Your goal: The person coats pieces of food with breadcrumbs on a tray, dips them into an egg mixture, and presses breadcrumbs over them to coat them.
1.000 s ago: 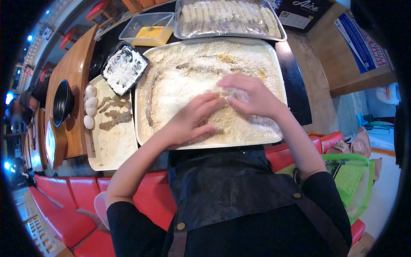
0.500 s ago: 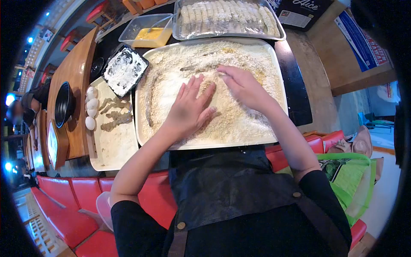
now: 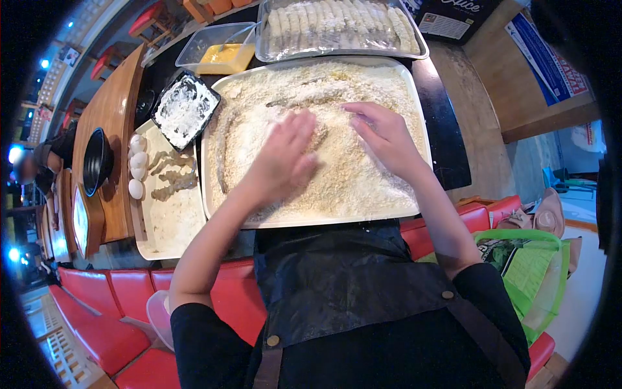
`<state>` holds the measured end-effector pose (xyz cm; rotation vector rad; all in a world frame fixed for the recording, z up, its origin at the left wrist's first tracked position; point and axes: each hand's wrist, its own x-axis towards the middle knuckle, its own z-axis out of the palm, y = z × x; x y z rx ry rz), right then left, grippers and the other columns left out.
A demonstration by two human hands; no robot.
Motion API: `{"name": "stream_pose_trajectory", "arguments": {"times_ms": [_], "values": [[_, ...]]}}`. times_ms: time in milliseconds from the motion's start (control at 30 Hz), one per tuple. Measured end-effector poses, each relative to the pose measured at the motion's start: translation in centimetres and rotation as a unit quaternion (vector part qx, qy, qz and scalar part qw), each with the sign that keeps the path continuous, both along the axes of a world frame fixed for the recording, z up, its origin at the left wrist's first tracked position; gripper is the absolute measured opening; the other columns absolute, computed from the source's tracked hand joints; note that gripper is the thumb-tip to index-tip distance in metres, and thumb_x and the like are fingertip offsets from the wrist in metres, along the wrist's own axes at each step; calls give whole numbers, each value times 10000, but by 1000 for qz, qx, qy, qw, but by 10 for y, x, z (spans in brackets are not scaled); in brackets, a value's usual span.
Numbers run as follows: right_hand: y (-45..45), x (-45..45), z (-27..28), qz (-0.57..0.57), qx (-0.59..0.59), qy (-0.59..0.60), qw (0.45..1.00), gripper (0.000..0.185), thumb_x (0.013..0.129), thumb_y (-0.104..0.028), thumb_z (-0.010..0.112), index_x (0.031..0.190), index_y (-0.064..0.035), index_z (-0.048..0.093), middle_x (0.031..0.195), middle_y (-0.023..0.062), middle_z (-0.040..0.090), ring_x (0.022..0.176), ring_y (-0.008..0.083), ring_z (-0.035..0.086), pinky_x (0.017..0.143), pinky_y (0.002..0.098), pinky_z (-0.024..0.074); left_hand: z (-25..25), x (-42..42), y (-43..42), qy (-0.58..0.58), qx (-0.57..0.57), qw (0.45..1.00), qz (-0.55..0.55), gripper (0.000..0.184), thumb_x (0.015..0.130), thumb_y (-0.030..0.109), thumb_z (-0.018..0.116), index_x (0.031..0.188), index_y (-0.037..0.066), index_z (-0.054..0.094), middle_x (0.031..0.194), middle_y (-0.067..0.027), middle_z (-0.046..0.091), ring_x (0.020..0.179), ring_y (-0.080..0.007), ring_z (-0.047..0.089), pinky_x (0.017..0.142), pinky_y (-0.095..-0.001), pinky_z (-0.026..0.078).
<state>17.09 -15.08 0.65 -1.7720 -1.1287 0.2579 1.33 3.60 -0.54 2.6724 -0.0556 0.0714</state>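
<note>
A large white tray (image 3: 424, 139) of breadcrumbs (image 3: 350, 175) lies before me. My left hand (image 3: 282, 159) is over the crumbs left of the middle, fingers stretched and blurred by motion; whether it touches them I cannot tell. To its right, my right hand (image 3: 383, 135) hovers over or rests on the crumbs, its thumb and fingers apart and nothing held. A crumb-coated shrimp (image 3: 295, 102) lies behind my hands, its dark tail pointing left. Along the tray's left side is another long coated shrimp (image 3: 225, 146).
Behind stands a plastic-lined tray (image 3: 424, 52) of coated shrimp in a row. A tub of yellow batter (image 3: 223, 57) and a black dish of white flour (image 3: 186, 107) sit back left. The left tray (image 3: 172, 230) holds several eggs (image 3: 137, 162) and raw shrimp (image 3: 175, 185).
My right hand has shifted a little right, away from my left. My left hand has moved slightly, its fingers now smeared by motion.
</note>
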Motion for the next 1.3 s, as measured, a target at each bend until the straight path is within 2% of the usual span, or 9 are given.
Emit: {"name": "stream_pose_trajectory", "arguments": {"times_ms": [133, 333, 433, 533, 600, 767, 867, 1033, 1300], "values": [[0, -1, 1, 1, 7, 2, 1000, 285, 923, -112, 575, 1186, -16, 629, 1073, 151, 665, 969, 227, 640, 875, 316, 489, 6, -4, -36, 33, 3, 995, -95, 729, 974, 449, 425, 1547, 84, 162, 1614, -159, 106, 1485, -375, 90, 1190, -515, 82], [-6, 0, 3, -10, 7, 34, 999, 294, 905, -124, 587, 1179, -30, 636, 1091, 177, 660, 1030, 303, 634, 932, 358, 475, -1, 7, 14, -14, 204, 978, 48, 667, 980, 394, 440, 1548, 144, 196, 1618, -118, 127, 1488, -349, 102, 1180, -555, 13], [-7, 0, 6, -20, -5, 63, 998, 293, 900, -119, 595, 1176, -30, 637, 1082, 175, 663, 1026, 299, 638, 928, 355, 478, 3, 6, 18, 0, 201, 978, 52, 661, 986, 373, 438, 1545, 118, 195, 1613, -130, 142, 1490, -337, 107, 1181, -555, 26], [-4, -2, 5, -14, 7, 41, 999, 291, 903, -126, 592, 1174, -29, 637, 1074, 171, 666, 1011, 293, 641, 921, 363, 482, -5, 4, -17, 5, 89, 996, -27, 672, 986, 379, 441, 1537, 79, 200, 1601, -160, 163, 1486, -349, 113, 1186, -539, 61], [-2, -1, 4, -13, 17, 27, 999, 288, 898, -115, 600, 1170, -27, 639, 1074, 169, 667, 982, 285, 648, 886, 352, 498, 2, 1, -40, -10, 59, 992, -111, 698, 982, 416, 422, 1504, -4, 227, 1569, -225, 203, 1455, -387, 202, 1175, -505, 180], [1, 8, 8, -31, 56, -15, 998, 213, 854, -70, 658, 1057, -11, 679, 983, 151, 684, 854, 241, 670, 764, 310, 529, -9, 7, -1, -31, 1, 999, -41, 683, 979, 365, 457, 1510, 5, 223, 1569, -213, 214, 1453, -373, 213, 1175, -494, 183], [1, 20, 11, -40, 28, -47, 998, 132, 827, -54, 692, 951, -7, 701, 908, 128, 691, 786, 211, 671, 696, 301, 527, 11, 2, 10, -31, -133, 991, 0, 666, 970, 321, 483, 1511, 24, 232, 1570, -204, 218, 1451, -366, 220, 1177, -484, 177], [10, 23, 6, -6, 6, -36, 999, 63, 821, -60, 699, 863, -12, 695, 827, 117, 675, 717, 219, 647, 644, 326, 501, 11, -11, -36, 5, -16, 999, -51, 690, 981, 390, 435, 1552, 109, 169, 1615, -156, 109, 1488, -364, 88, 1184, -537, 57], [5, 10, 10, 30, -75, -119, 990, 163, 850, -144, 686, 790, 4, 655, 721, 131, 599, 723, 296, 593, 680, 369, 478, -4, -6, 30, -22, 250, 965, 71, 675, 972, 376, 462, 1525, 70, 227, 1592, -140, 204, 1479, -341, 140, 1186, -529, 92]]}}
